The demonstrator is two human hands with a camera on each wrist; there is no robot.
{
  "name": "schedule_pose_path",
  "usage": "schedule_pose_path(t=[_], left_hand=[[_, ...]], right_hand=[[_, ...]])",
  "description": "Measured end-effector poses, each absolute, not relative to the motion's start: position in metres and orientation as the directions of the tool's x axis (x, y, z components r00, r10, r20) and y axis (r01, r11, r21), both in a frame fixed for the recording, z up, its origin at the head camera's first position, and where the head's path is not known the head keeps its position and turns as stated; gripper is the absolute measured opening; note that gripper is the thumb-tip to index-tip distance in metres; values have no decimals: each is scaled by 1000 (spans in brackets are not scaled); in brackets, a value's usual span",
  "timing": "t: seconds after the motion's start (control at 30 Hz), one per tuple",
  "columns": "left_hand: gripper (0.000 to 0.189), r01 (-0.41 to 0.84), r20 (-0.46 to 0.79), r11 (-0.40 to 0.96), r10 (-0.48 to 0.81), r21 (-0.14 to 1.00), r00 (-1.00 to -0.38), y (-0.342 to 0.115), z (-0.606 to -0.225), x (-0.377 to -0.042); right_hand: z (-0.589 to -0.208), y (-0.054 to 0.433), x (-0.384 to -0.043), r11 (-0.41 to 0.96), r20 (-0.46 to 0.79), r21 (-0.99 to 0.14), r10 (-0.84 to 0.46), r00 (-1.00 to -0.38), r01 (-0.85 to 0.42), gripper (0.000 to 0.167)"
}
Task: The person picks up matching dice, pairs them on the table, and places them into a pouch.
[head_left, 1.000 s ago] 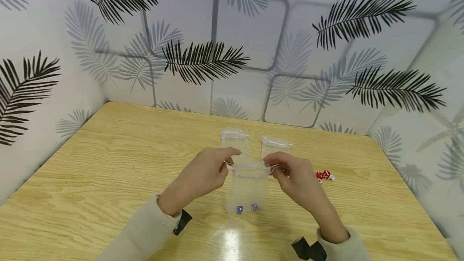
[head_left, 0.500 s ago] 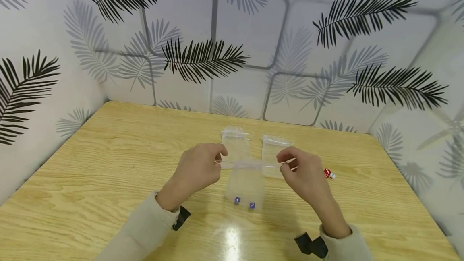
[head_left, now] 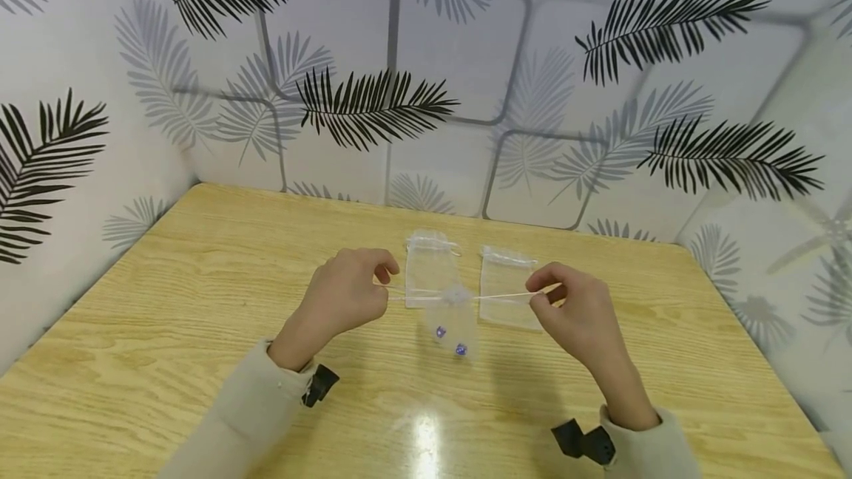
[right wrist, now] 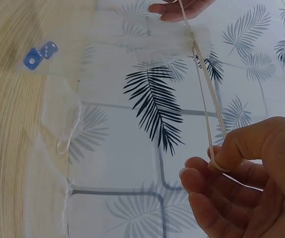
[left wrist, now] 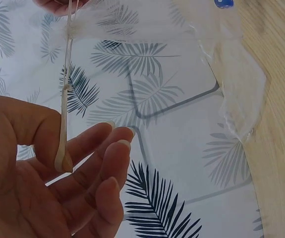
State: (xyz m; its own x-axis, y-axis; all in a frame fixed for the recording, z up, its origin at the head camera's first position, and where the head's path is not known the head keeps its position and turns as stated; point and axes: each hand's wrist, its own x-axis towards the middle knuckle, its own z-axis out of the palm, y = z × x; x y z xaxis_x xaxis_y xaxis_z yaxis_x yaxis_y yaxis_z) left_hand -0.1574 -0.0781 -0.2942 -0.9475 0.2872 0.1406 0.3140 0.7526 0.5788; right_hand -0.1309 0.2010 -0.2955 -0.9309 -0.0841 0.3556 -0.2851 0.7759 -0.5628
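Bag (head_left: 455, 310) just went from a wide mouth to a bunched neck: we see both hands further apart than a second ago and the cords pulled nearly straight between them. For the job, we read that as the mouth being drawn closed, probably most of the way (no gap shows at this size). Left hand (head_left: 342, 290) grips the left cord (head_left: 419, 299), its loop caught at the thumb, other fingers loosely curved; right hand (head_left: 579, 313) pinches the right cord (head_left: 499, 296) the same way.

We have the bag between the hands, over the table (head_left: 200, 279) and in front of two flat bags (head_left: 431, 268); we can't tell whether its base touches the wood. Looks: sheer, whitish, crumpled tight at the neck, looser below. Two blue dice (head_left: 461, 350) show through low down, apart in the head view, nearly overlapping from the right wrist; white pips readable there.
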Motion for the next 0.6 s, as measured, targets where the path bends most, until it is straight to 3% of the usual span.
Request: schedule_pose_path(t=[0.33,0.6], left_hand=[[46,321,150,753,289,574,-946,-86,-288,-154],[32,320,174,761,269,565,-947,-102,-285,-157]], right_hand=[[-298,196,-136,767,381,-560,-99,-919,-314,12],[-297,187,-148,760,382,-557,-123,-916,-335,8]])
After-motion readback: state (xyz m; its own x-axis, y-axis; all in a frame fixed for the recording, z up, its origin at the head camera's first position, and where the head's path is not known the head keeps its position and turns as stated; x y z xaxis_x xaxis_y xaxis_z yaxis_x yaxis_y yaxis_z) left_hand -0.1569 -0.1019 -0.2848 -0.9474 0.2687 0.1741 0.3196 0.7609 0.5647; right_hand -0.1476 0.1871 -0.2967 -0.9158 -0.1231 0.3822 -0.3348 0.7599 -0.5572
